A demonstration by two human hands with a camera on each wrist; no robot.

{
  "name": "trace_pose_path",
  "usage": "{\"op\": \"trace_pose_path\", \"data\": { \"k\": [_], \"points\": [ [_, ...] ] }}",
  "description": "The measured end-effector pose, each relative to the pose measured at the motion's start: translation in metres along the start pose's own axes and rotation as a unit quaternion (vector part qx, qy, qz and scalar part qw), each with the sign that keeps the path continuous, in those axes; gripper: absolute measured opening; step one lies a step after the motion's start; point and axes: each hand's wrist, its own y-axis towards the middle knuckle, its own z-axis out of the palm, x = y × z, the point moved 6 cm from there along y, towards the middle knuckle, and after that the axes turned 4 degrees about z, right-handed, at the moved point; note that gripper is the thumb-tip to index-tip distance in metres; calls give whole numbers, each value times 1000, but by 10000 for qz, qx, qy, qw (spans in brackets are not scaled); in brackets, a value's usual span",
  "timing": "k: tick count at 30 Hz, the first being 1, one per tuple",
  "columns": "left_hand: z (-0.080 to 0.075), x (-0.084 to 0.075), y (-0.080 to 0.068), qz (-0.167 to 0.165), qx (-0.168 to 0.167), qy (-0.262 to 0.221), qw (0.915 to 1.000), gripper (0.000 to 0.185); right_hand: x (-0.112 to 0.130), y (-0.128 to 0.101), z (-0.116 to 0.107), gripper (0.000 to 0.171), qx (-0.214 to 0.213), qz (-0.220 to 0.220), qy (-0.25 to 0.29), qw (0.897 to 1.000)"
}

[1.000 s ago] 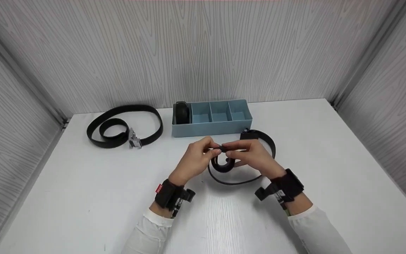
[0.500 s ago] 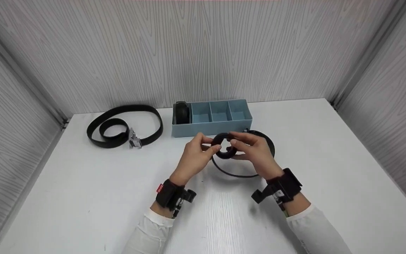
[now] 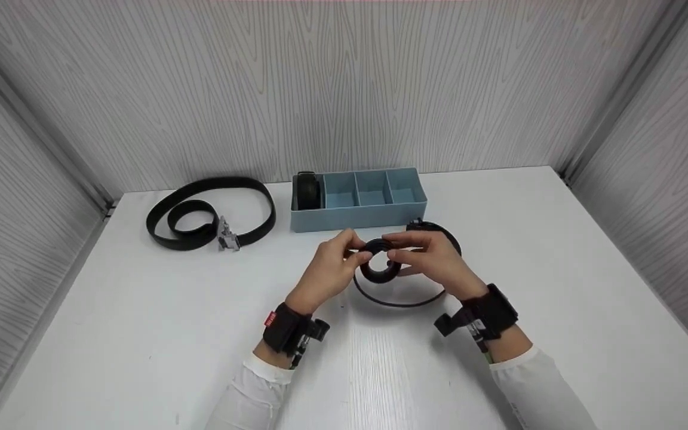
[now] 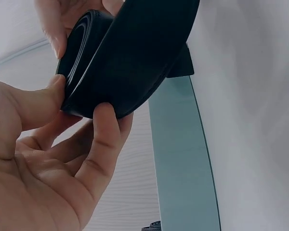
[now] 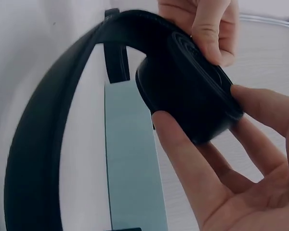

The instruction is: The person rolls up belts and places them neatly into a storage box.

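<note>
In the head view both hands hold a black belt wound into a small coil (image 3: 380, 276) above the white table. My left hand (image 3: 327, 272) pinches the coil's left side, thumb on its edge and fingers beneath. Opposite it, my right hand (image 3: 436, 263) grips the right side between thumb and fingers. The rolled layers (image 5: 183, 91) show in the right wrist view, pressed close together. From the coil the unrolled strap (image 3: 401, 306) sweeps round in a wide loop behind the right hand. Its dark end piece (image 3: 418, 225) lies close in front of the box.
A pale blue box (image 3: 359, 219) with compartments stands at the back, a rolled black belt (image 3: 308, 192) in its leftmost one. To its left another black belt (image 3: 183, 243) lies loosely curled, with a silver buckle (image 3: 228, 236). Patterned panels (image 3: 344, 89) enclose the table.
Both hands raised the coil and tilted its open side toward the head camera, then lowered it partway. The trailing loop is slightly smaller. The box and the left belt stay put.
</note>
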Motion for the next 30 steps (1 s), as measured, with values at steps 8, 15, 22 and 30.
{"op": "trace_pose_path", "data": {
  "k": [8,15,22,30],
  "points": [
    [-1,4,1,-93,-210,-32,9997,11,1,0,2,40,-32,24,-13,10000],
    [-5,5,1,-244,-589,-399,9972,22,-3,1,5,42,-503,-7,866,9950],
    [-5,4,1,-229,-528,-455,9973,21,-6,2,6,45,-509,75,1192,9915],
    [-3,2,1,-19,-254,-130,9996,12,-5,2,6,41,-25,76,169,9998]
  ]
}}
